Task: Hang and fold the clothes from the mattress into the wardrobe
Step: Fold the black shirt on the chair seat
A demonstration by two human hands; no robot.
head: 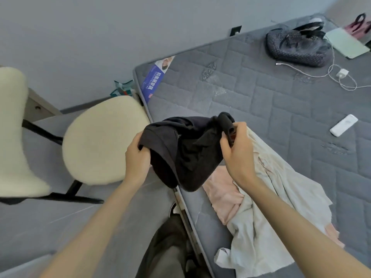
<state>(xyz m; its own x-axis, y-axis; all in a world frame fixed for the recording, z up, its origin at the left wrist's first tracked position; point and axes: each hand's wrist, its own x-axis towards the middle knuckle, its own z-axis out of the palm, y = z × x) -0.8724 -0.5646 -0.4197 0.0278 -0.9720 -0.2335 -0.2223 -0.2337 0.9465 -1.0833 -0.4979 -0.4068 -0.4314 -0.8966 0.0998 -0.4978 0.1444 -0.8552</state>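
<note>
Grey mattress (261,101) fills two o'clock. Left grip (137,157) and right grip (239,151) clench a black garment (180,153). It looks soft and light, best held by its edges.

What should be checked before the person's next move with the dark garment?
1. Left hand grips the dark garment: ok.
2. Right hand grips its other end: ok.
3. Dark garment straightened for folding or hanging: not ok, it hangs bunched.
4. Dark garment free of the white garment below: cannot tell.
5. Wardrobe in sight: not ok, it is out of view.
6. Mattress emptied of clothes: not ok, the white garment and the pink garment lie on it.
</note>
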